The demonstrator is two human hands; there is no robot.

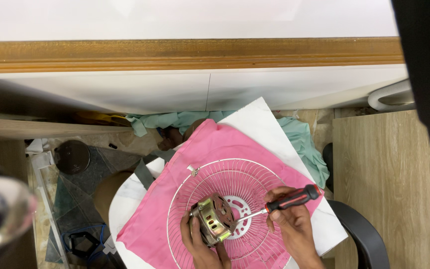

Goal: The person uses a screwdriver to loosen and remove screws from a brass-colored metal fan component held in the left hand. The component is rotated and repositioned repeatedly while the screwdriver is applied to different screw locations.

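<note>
**Fan motor and screwdriver on the pink cloth**

Down at the bottom middle of my view, my left hand (pixel 197 244) has its fingers (pixel 185 234) wrapped around a small fan motor (pixel 214 220), a metal-cased one that sits tilted on the white wire fan guard (pixel 225 172). Over on the other side, my right hand (pixel 292 224) is clenched on a screwdriver (pixel 287 200) with a red and black handle; its metal shaft runs down-left and the tip sits right at the motor, near the round centre plate of the guard. Can't tell if the tip is actually in a screw, too small to see.

The guard lies flat on a pink cloth (pixel 210 144), and that's spread over a white board (pixel 260 122). A crumpled pale green cloth (pixel 302 142) sticks out from behind the board. To the right there's a wooden worktop (pixel 384 174), with a black curved chair edge (pixel 359 231) just beside the board's corner.
</note>
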